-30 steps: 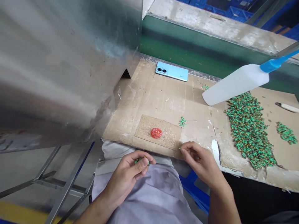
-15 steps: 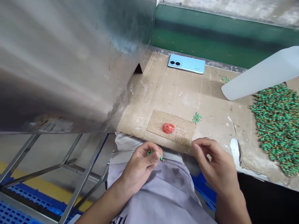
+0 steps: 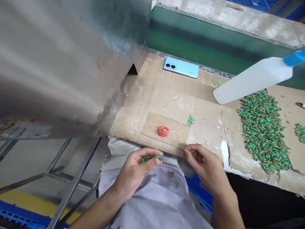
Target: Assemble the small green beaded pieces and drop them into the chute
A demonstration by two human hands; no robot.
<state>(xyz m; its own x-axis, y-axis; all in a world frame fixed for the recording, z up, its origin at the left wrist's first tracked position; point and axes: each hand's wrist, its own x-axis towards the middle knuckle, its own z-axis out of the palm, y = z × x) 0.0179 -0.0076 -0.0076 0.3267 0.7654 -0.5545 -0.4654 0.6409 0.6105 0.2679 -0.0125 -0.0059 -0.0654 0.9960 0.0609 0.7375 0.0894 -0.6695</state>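
My left hand point(image 3: 137, 170) is cupped over my lap, closed on a small bunch of green parts point(image 3: 150, 157) between thumb and fingers. My right hand point(image 3: 206, 165) hovers at the table's front edge, thumb and forefinger pinched on a single tiny green part point(image 3: 183, 148). Just beyond both hands lies a small brown pad point(image 3: 152, 127) with a red blob point(image 3: 163, 130) on it. A little cluster of green parts point(image 3: 191, 120) sits right of the pad. A big heap of green parts point(image 3: 262, 127) covers the cardboard at the right.
A light blue phone point(image 3: 181, 67) lies at the back of the cardboard-covered table point(image 3: 166, 95). A white plastic bottle with a blue cap point(image 3: 252, 81) leans over the heap. A large metal housing point(image 3: 66, 63) fills the left. A green belt wall point(image 3: 202, 41) runs behind.
The view has swung slightly. My left hand has turned its green parts between the fingers; my right hand has stayed pinched at the table edge.
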